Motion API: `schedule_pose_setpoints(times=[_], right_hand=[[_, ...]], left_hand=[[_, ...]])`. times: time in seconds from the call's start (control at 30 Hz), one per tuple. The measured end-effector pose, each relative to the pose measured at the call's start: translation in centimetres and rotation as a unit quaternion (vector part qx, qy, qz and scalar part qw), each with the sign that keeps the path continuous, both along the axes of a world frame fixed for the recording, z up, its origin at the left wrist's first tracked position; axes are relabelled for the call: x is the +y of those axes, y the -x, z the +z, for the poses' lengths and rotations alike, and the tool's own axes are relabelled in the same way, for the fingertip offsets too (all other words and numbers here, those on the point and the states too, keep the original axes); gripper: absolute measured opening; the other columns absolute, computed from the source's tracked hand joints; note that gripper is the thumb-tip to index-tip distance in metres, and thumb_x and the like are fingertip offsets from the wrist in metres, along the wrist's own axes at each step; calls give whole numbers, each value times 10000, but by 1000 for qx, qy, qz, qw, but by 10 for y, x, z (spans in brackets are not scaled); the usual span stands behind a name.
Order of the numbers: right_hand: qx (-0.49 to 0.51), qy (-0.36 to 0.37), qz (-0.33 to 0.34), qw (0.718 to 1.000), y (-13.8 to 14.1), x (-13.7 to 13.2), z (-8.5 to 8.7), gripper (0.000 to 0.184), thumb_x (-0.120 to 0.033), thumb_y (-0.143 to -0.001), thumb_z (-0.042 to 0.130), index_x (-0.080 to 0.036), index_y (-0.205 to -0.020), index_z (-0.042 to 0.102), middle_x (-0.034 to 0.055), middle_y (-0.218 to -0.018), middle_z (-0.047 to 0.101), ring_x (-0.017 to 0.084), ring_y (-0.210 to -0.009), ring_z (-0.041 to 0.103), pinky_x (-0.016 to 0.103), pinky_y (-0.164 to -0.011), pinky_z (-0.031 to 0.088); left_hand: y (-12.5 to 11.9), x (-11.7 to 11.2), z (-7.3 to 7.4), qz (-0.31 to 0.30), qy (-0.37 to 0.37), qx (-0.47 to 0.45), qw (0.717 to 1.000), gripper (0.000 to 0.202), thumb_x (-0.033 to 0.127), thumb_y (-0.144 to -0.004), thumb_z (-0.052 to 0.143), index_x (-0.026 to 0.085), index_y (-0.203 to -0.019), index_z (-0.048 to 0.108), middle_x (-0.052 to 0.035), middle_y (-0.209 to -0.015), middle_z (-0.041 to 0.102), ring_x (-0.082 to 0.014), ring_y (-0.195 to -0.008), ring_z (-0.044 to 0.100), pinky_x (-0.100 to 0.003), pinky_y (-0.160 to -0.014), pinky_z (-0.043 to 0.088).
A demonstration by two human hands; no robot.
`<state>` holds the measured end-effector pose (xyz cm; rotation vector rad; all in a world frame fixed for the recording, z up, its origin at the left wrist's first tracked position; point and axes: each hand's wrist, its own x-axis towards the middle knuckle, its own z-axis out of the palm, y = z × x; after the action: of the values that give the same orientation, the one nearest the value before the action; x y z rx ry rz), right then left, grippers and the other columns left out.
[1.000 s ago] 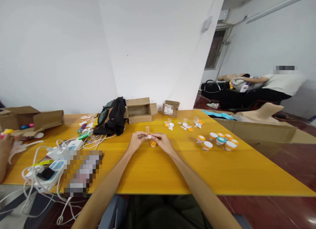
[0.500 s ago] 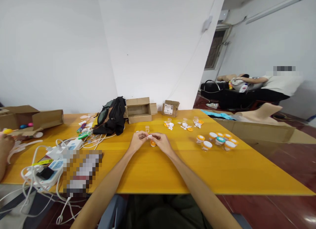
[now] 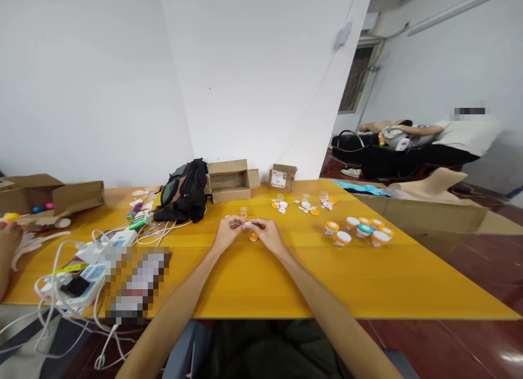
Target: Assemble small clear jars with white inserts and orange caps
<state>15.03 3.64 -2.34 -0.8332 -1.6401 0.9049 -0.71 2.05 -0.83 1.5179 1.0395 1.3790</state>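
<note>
Above the middle of the table my left hand (image 3: 230,228) and my right hand (image 3: 265,231) meet at the fingertips. Both pinch one small white piece (image 3: 247,225), too small to make out in detail. Just below it an orange lid (image 3: 253,236) lies on the table. A small clear jar (image 3: 244,212) stands behind my hands, without a lid. Farther right are loose white pieces (image 3: 281,206), with orange lids (image 3: 314,212) and clear jars (image 3: 306,198) among them. Several closed jars (image 3: 342,238) with orange, white or teal lids are grouped to the right.
Cardboard boxes (image 3: 231,194) and a dark backpack (image 3: 186,191) line the back. Power strips (image 3: 92,286) with tangled cables and a blurred-out flat object (image 3: 137,286) are at left. Another person's hand (image 3: 10,237) is at the far left edge; a person (image 3: 466,139) sits at right.
My hands stay nearly in place, with the white piece still between the fingertips. The view has shifted very slightly.
</note>
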Motion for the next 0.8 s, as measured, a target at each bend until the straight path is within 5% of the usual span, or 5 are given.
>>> schedule_pose_setpoints(times=[0.43,0.6,0.7,0.8], right_hand=[[6,15,3,1000,0,2,0,219,-391,-755,645,-204,-731,755,38,-714,744,202,-652,671,307,-623,535],[26,35,-36,998,-3,9,-3,195,-364,-746,648,-195,-757,742,61,-783,762,222,-711,692,329,-673,554],[29,34,-54,998,-6,14,-5,195,-364,-758,642,-199,-787,742,65,-797,763,230,-733,695,341,-687,559],[29,26,-62,997,-7,16,-6,203,-363,-771,634,-201,-829,742,60,-806,761,228,-748,693,346,-704,558]], left_hand=[[3,3,1,-2,-7,18,1000,238,363,-641,804,178,-725,680,-28,-764,730,-181,-753,681,-303,-759,551],[26,17,-4,132,-58,96,985,98,249,-752,665,201,-829,700,-50,-881,717,-214,-862,663,-341,-820,521],[42,24,-12,215,-112,192,951,214,143,-726,646,230,-908,719,-75,-1017,700,-264,-1010,619,-408,-953,459],[50,28,-21,219,-115,270,930,354,70,-702,633,242,-999,722,-97,-1175,669,-313,-1124,561,-459,-989,417]])
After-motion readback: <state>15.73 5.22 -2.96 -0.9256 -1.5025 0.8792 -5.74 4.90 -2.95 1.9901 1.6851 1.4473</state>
